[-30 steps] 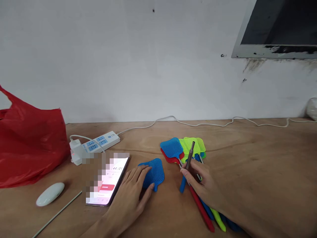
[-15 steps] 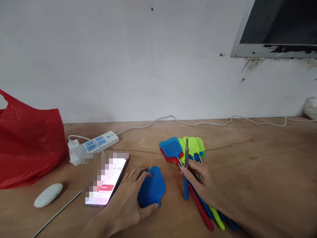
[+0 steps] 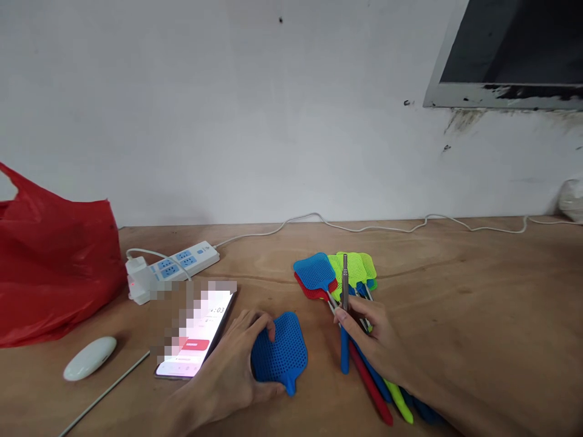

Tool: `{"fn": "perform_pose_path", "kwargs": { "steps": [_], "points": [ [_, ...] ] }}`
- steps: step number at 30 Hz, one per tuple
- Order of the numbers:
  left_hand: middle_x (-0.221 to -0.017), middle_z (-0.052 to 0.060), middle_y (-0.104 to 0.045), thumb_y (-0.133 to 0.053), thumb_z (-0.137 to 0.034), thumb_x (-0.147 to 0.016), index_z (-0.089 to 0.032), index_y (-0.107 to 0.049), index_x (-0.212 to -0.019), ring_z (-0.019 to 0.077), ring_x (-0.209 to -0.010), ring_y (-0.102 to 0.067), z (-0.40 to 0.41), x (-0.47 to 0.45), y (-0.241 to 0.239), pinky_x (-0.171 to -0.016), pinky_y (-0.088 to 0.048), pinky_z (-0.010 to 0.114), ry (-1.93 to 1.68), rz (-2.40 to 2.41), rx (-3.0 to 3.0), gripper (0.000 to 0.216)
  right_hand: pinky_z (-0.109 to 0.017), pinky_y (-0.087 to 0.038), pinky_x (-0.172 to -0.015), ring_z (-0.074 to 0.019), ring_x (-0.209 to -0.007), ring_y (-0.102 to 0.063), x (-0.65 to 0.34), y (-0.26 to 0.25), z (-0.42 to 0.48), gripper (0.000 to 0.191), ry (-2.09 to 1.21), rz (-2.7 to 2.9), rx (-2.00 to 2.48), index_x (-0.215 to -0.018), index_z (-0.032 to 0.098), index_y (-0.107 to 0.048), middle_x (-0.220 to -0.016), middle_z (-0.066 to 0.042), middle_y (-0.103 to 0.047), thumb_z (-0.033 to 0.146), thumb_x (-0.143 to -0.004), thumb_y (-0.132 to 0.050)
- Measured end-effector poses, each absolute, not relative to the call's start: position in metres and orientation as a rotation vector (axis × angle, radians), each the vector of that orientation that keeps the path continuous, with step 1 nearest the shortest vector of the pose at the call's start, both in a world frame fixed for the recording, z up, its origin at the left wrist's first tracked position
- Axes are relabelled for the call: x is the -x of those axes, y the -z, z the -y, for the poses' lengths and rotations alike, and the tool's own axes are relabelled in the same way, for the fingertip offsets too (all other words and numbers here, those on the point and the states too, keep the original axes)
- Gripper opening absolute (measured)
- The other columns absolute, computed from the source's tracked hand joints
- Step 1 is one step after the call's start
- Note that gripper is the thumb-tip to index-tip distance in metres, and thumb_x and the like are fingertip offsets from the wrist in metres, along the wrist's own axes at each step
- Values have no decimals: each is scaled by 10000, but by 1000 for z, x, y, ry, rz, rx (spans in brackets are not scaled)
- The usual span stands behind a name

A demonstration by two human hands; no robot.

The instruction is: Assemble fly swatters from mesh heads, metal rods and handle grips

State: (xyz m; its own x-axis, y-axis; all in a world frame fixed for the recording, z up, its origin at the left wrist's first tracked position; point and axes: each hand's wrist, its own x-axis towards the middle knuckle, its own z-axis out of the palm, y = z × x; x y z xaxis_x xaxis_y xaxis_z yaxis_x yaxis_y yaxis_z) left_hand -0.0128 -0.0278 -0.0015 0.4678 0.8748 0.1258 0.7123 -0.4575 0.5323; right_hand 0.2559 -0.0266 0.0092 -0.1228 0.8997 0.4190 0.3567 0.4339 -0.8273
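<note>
My left hand (image 3: 239, 361) is curled round the left edge of a loose blue fly swatter head (image 3: 285, 349), its thumb by the lower edge and its fingers at the upper left. The neck of this head points toward me, with no rod on it. My right hand (image 3: 371, 334) grips a blue fly swatter handle (image 3: 345, 352) with a telescopic metal rod (image 3: 345, 273) standing up from it. Under and behind that hand lies a pile of fly swatters, with a blue mesh head (image 3: 314, 271), yellow-green heads (image 3: 362, 267) and a red handle (image 3: 371, 385). My right hand and forearm hide part of the pile.
Left of my left hand lies a lit phone (image 3: 200, 334), partly blurred. A power strip (image 3: 194, 260) with a white charger (image 3: 140, 279), a white oval object (image 3: 90, 359) and a red plastic bag (image 3: 59, 261) stand further left. A cord (image 3: 378, 227) runs along the wall.
The loose blue head has shifted slightly toward me and to the right, and its neck shows more. My left fingers are more bent. The right hand has hardly moved.
</note>
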Motion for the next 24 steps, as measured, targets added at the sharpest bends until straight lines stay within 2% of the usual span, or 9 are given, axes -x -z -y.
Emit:
{"fn": "perform_pose_path", "kwargs": {
  "steps": [4, 9, 11, 13, 15, 18, 21, 24],
  "points": [
    [-1119, 64, -574, -848, -405, -608, -251, -500, -990, 285, -962, -587, 29, 11, 1, -800, -506, 421, -532, -1309, -2317, 539, -279, -371, -552, -164, -594, -497, -257, -9, 26, 360, -702, 1685, 1104, -700, 216, -624, -627, 10, -543, 471, -939, -541],
    [-1387, 108, -510, -845, -346, -617, -309, -428, -1314, 375, -1215, -529, 27, 15, 9, -979, -462, 545, -619, -1267, -2402, 813, -257, -327, -518, -129, -545, -433, -257, -5, 24, 415, -940, 1611, 1086, -631, 217, -469, -586, 40, -447, 467, -962, -497],
    [-1398, 117, -515, -839, -381, -626, -313, -397, -1374, 392, -1248, -509, 26, 18, 12, -1010, -444, 570, -627, -1278, -2422, 872, -245, -281, -470, -107, -475, -366, -257, -4, 23, 414, -1090, 1557, 1074, -658, 218, -480, -530, 66, -395, 493, -967, -477],
    [-1347, 116, -554, -842, -390, -618, -306, -399, -1390, 398, -1229, -521, 25, 20, 14, -1001, -453, 579, -613, -1321, -2429, 894, -235, -254, -443, -95, -424, -321, -256, -5, 24, 382, -1191, 1550, 1087, -775, 208, -573, -480, 90, -367, 513, -973, -456],
    [-1324, 113, -562, -846, -369, -601, -302, -393, -1399, 392, -1208, -535, 25, 19, 13, -987, -468, 568, -616, -1347, -2431, 920, -220, -251, -412, -86, -384, -309, -254, -6, 25, 387, -1267, 1562, 1126, -985, 190, -630, -455, 107, -382, 533, -968, -452],
    [-1331, 116, -540, -815, -317, -623, -296, -366, -1413, 367, -1179, -562, 24, 17, 10, -963, -496, 529, -694, -1361, -2406, 909, -198, -236, -341, -70, -319, -315, -253, -6, 27, 506, -1374, 1535, 1186, -1258, 177, -551, -500, 106, -489, 560, -929, -500],
    [-1302, 110, -552, -787, -335, -670, -290, -353, -1420, 361, -1158, -584, 23, 14, 7, -926, -519, 516, -769, -1425, -2335, 868, -176, -200, -291, -49, -271, -318, -254, -6, 26, 572, -1456, 1523, 1178, -1350, 185, -481, -580, 85, -587, 544, -906, -527],
    [-1312, 114, -553, -786, -417, -692, -280, -366, -1410, 369, -1171, -577, 21, 13, 3, -934, -507, 531, -856, -1497, -2202, 843, -155, -202, -268, -38, -252, -333, -258, -8, 25, 549, -1588, 1562, 1151, -1346, 177, -497, -578, 80, -607, 502, -905, -536]
  ]
}}
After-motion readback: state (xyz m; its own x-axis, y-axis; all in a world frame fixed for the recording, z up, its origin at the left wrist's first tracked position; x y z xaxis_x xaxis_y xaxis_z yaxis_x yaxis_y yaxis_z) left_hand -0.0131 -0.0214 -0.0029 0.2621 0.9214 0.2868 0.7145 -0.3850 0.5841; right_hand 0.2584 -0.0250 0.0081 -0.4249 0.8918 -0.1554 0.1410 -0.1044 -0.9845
